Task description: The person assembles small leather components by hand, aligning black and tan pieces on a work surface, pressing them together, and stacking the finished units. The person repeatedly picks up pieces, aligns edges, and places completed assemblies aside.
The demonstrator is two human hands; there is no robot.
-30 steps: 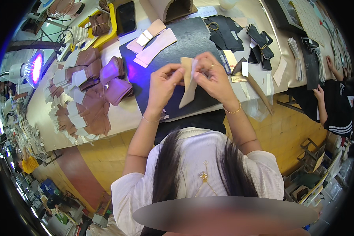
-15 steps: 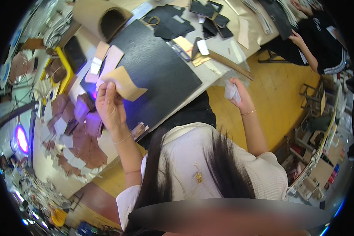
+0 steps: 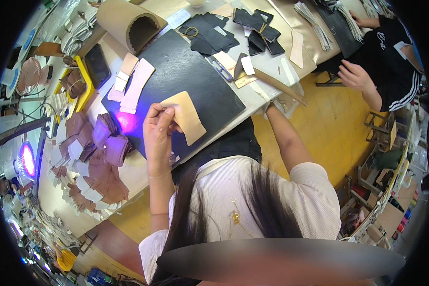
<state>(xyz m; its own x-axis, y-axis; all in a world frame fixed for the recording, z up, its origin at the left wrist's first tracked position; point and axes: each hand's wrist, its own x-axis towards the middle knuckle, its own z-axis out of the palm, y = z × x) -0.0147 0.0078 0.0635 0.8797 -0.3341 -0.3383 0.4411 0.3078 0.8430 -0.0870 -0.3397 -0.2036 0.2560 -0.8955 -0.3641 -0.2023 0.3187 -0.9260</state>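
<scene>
Head view shows the left hand [image 3: 158,134] pinching the left edge of a tan leather piece [image 3: 186,117] above the black mat [image 3: 195,76], while the right hand [image 3: 271,106] reaches to the table edge at right, its grip hidden

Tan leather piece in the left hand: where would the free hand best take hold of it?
The tan leather piece is pinched at its upper left edge by the left hand. Its lower right end hangs free over the black mat, so probably pinch that end, coming from the right.
</scene>
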